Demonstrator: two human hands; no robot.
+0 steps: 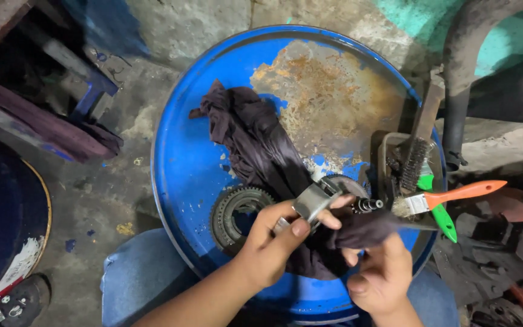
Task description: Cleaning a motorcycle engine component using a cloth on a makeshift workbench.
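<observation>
- Gripping a grey metal part (313,201), the left hand (273,242) closes fingers and thumb around it above the near edge of the drum top (183,163).
- The part sits at the left hand's fingertips, just above the thumb, with a dark threaded end (367,205) sticking out to the right.
- The right hand (382,275) is below and to the right of the part, closed on a fold of the dark rag (255,145), which it pulls taut.
- The rag runs from the middle of the drum top down between both hands; it passes under the part and touches it.
- A toothed gear (237,212) lies flat on the drum top, just left of the left hand and partly behind its wrist.
- The drum top is blue, with a big rusty patch (322,91) in its far half.
- At the right rim stands a small metal tray (388,157), holding a wire brush (416,157).
- A paintbrush (449,195) with an orange handle lies across the tray's near end, its bristles near the threaded end but apart from it.
- A green handle (442,218) lies under the paintbrush.
- Blue-jeaned knees (134,272) show at either side of the drum.
- A shoe (19,300) rests on the concrete floor at lower left.
</observation>
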